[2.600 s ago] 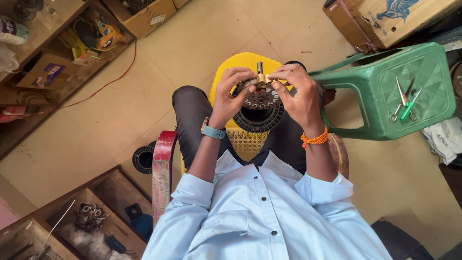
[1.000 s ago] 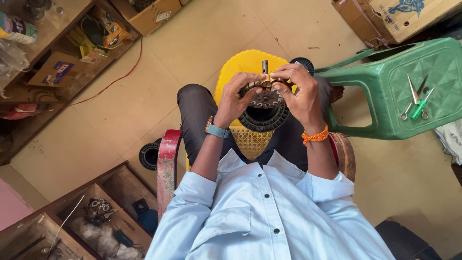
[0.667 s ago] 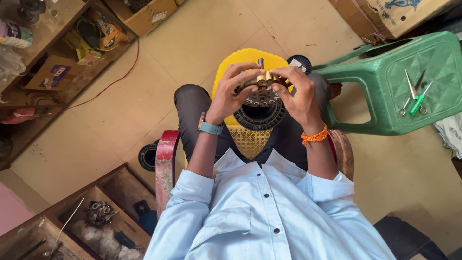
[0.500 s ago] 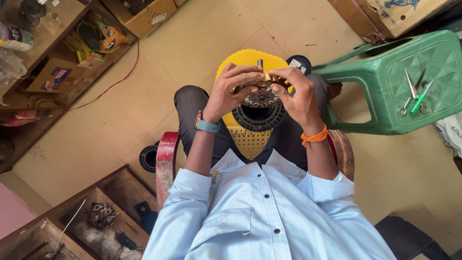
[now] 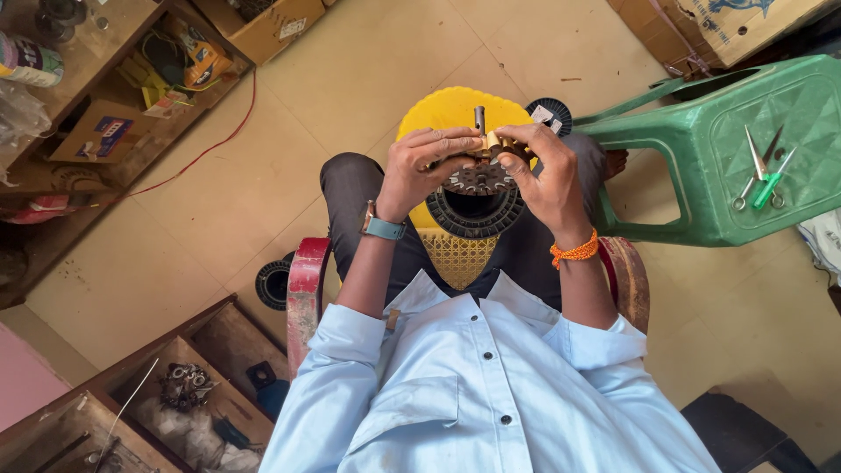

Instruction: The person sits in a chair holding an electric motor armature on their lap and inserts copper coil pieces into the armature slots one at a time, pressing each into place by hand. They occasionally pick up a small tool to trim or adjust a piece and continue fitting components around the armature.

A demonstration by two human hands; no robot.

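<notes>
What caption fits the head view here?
Seated person's left hand and right hand grip a slotted motor core above a yellow stool, beside a green stool.

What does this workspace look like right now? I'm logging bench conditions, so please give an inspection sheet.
Surface: yellow plastic stool between the knees, black ring-shaped part on it.
Job's things: toothed metal core with shaft upright.
Clutter: scissors and green-handled tool on green stool.
Hands: left hand and right hand both grip the core.
Cables: red wire on floor.
Surroundings: wooden shelves, cardboard boxes.
</notes>
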